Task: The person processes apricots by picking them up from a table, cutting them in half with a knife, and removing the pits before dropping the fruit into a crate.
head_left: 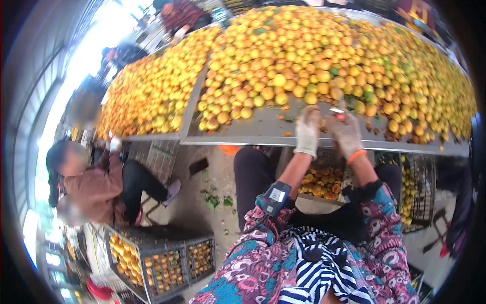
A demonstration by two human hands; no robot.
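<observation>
My left hand (308,133), in a white glove with stained fingertips, is curled at the front edge of the sorting table; what its fingers hold, if anything, is hidden. Close beside it, my right hand (346,133), also gloved, is closed around what looks like a small red-handled knife (339,116) with bright metal showing. Just beyond both hands lies a large heap of apricots (304,55), yellow to orange, with some green leaves. Below the table edge, between my knees, a crate holds split apricots (324,180).
A metal divider (195,96) splits the table (243,133). At the left sits a co-worker in a brown top (96,190), one gloved hand at the table. Crates of apricots (162,263) stand at lower left; another crate (420,187) is at right. Leaves (212,200) litter the floor.
</observation>
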